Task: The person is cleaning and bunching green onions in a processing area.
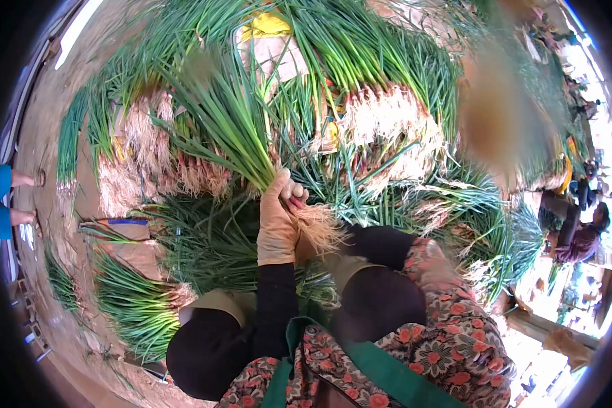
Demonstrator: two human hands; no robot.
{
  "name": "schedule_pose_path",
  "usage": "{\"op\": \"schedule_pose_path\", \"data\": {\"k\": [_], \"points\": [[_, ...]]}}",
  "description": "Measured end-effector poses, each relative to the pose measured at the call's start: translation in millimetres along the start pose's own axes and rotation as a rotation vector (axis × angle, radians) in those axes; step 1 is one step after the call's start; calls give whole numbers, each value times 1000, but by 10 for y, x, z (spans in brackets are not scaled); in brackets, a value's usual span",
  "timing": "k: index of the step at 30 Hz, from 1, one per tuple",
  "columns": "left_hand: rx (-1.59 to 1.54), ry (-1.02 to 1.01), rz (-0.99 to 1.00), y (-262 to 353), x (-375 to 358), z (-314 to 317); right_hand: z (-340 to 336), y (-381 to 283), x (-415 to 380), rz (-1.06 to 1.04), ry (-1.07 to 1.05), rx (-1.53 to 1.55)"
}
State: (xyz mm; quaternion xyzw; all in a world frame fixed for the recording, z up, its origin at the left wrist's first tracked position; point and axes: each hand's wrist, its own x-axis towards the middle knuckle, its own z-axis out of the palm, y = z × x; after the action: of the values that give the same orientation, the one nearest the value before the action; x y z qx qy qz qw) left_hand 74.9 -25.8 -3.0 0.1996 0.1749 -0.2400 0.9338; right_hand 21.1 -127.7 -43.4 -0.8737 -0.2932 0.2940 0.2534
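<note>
My left hand [277, 224], in a pale glove, is wrapped round a bunch of green onions [241, 129] just above the roots. The long green leaves fan up and to the left, and the pale stringy roots [319, 226] hang to the right of the fist. My right hand [307, 249], also gloved, is just behind and below these roots. Its fingers are hidden, so I cannot make out its grip. Beneath both hands lie loose green leaves [207, 234].
Large piles of green onions [387, 126] lie ahead, roots towards me. Another bunch [132, 296] lies at the lower left, near a cardboard piece [134, 255]. A yellow bag [268, 26] is at the top. Bare feet [26, 217] show at left; a seated person [578, 241] is at right.
</note>
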Motion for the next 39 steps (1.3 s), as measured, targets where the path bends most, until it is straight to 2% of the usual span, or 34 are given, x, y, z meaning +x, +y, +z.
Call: {"op": "schedule_pose_path", "data": {"k": [1, 2, 3, 4, 6, 7, 9, 10, 11, 13, 15, 16, 17, 19, 22, 23, 25, 26, 27, 28, 29, 31, 33, 34, 37, 38, 39], "points": [[74, 96, 8, 2, 4, 2, -80, 214, -58, -58, -54, -1], [21, 62, -1, -32, 61, -125, -202, 518, -78, -87, -48, -33], [38, 70, 4, -37, 61, -97, -339, 877, -81, -83, 14, -54], [54, 81, 9, -39, 58, -31, -442, 1347, -15, -100, 217, 21], [27, 58, -33, -84, 105, -65, -1042, 1372, 130, 480, 478, 327], [46, 57, -31, -105, 109, -37, -1124, 1387, 195, 516, 871, 464], [85, 58, -13, -142, 114, 9, -1225, 1389, 261, 618, 614, 107], [60, -13, -9, -118, 119, 19, -1236, 1289, 281, 664, 478, -62], [118, 59, 21, -112, 118, 32, -1175, 1256, 297, 601, 539, -182], [227, 208, 75, -131, 95, 99, -1119, 1117, 250, 631, 616, -273], [364, 248, 107, -149, 115, 70, -1150, 734, -25, 459, 586, -10], [463, 242, 84, -124, 123, -3, -1033, 612, -146, 254, 640, -107], [562, 231, 59, -127, 129, -44, -1041, 388, -261, 268, 364, -54], [459, 192, 87, -200, 139, -75, -953, 379, -414, 91, 74, -61], [306, 143, 152, -242, 134, -92, -905, 1190, -250, 37, 656, -52], [240, 100, 113, -222, 117, -72, -1091, 1255, -229, 374, 699, 16], [114, 14, 28, -141, 71, -23, -1110, 1653, -16, 621, 822, -125], [-13, -5, -71, -101, 58, -28, -1033, 1772, 88, 673, 761, -293], [-14, -19, -88, -68, 73, -46, -1076, 1742, 155, 722, 696, -463], [-18, -29, -106, -49, 94, -77, -1096, 1717, 123, 634, 705, -425], [-24, -37, -128, -53, 116, -111, -1084, 1680, 113, 450, 850, -251], [130, 54, -78, -116, 214, -160, -1060, 1365, -17, 467, 700, 123], [276, 118, -105, -107, 205, -172, -1031, 902, -238, 111, 616, 233], [338, 146, -129, -107, 209, -210, -926, 849, -280, 49, 484, 57], [273, 111, -68, -124, 171, -153, -1157, 754, -457, 258, 359, 50], [215, 84, -72, -113, 141, -126, -1313, 1034, -389, 274, 461, 285], [159, 56, -77, -89, 103, -82, -1120, 1616, -234, -34, 935, 927]]}}
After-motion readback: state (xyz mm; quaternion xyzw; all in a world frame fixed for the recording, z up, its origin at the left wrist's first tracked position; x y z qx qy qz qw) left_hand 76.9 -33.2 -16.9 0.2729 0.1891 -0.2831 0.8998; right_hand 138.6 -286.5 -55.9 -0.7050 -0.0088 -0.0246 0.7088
